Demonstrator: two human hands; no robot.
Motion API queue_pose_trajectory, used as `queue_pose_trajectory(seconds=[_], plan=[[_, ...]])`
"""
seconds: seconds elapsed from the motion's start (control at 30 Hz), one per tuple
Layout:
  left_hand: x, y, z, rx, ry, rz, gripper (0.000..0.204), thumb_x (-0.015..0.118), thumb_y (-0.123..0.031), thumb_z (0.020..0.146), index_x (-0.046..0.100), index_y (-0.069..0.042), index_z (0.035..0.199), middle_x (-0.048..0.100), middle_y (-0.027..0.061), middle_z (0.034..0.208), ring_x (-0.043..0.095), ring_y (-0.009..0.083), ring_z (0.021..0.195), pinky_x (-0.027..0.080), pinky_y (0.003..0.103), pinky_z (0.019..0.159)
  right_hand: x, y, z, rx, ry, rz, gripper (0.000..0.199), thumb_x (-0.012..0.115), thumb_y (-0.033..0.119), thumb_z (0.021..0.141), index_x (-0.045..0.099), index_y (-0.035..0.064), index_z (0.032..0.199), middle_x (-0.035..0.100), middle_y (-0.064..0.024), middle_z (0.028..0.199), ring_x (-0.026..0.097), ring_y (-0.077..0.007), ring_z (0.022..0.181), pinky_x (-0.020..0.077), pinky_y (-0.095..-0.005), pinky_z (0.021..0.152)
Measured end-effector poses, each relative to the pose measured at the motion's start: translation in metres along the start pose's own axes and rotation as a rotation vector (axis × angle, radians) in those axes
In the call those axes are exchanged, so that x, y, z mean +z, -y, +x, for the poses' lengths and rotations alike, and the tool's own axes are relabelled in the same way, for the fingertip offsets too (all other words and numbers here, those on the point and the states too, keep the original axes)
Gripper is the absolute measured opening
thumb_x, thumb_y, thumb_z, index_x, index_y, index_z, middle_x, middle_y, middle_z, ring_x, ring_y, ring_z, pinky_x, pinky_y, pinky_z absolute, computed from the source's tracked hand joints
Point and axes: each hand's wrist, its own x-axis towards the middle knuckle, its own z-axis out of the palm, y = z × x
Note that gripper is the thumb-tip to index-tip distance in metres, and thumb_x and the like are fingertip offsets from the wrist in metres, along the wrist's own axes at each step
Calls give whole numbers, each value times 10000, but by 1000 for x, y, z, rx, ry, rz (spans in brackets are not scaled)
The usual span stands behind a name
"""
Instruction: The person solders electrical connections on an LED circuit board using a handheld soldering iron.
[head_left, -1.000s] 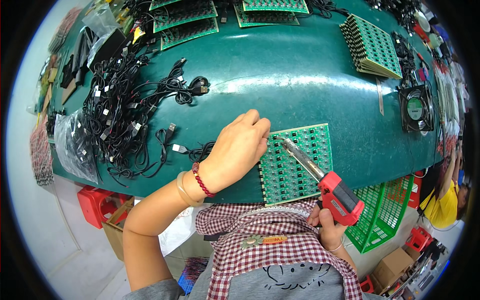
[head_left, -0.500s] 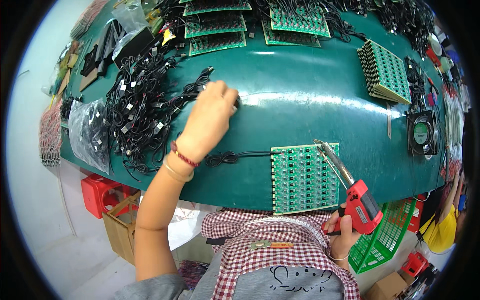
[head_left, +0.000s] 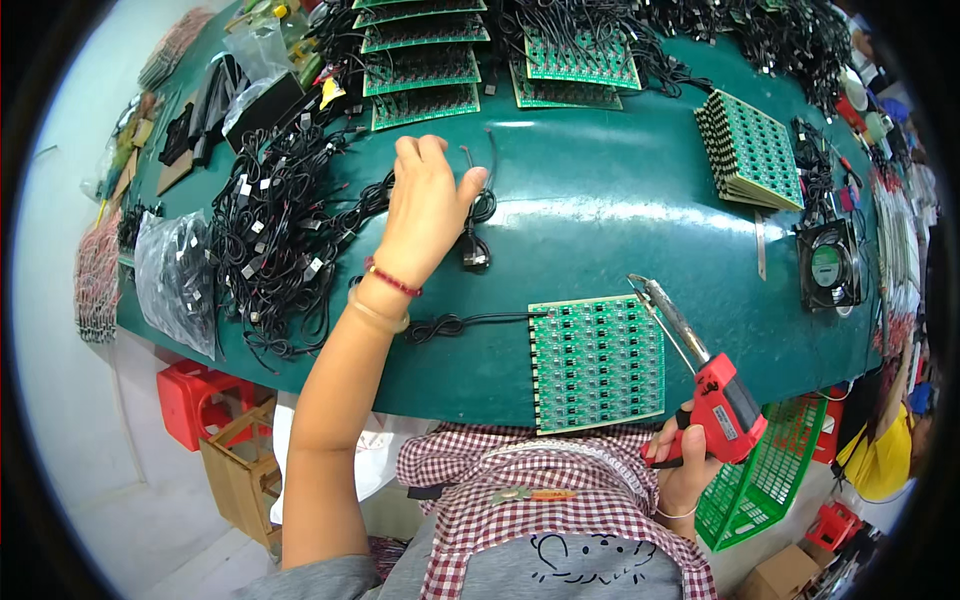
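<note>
My left hand point(head_left: 428, 205) is over the table with its thumb spread from the other fingers. Beside the thumb is a coiled black cable point(head_left: 480, 212) with a plug; whether they touch I cannot tell. My right hand point(head_left: 685, 465) grips a red and black soldering gun point(head_left: 722, 410) by its handle, at the table's front edge. The gun's metal tip is above the upper right part of a green circuit board point(head_left: 598, 365). From that board's upper left corner a black cable point(head_left: 450, 325) runs left, bundled near my left wrist.
A heap of black cables point(head_left: 270, 220) lies left, beside a clear plastic bag point(head_left: 175, 270). Stacked circuit boards point(head_left: 420, 70) stand at the back, with another stack point(head_left: 750, 150) at the right near a black fan point(head_left: 830, 265). A green crate point(head_left: 755, 490) is below the table.
My left hand has turned and its fingers have spread. The coiled cable, mostly hidden behind it before, now shows beside the thumb. The soldering gun stays over the board.
</note>
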Motion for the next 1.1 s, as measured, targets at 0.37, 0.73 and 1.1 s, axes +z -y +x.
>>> queue_pose_trajectory(seconds=[0.37,0.73,1.1], plan=[[-3,-6,16,50,349,-50,155,627,-138,805,586,11,800,577,159,777,578,328,691,468,399,651,-9,1,4,-15,-34,25,319,535,236,919,456,-11,1106,532,-73,662,460,-105,462,437,-245,455],[-41,-14,43,-176,337,-313,130,547,-42,825,602,1,935,531,-21,658,460,50,586,380,224,513,-15,5,3,-73,-76,83,317,534,241,922,460,-12,1098,526,-75,647,452,-107,450,429,-241,439],[-54,-30,-26,-210,608,-433,105,505,-4,862,571,33,935,580,73,750,554,131,598,455,269,577,-12,2,5,-21,-6,82,300,508,218,930,453,-12,1113,525,-85,662,458,-113,462,432,-254,446]])
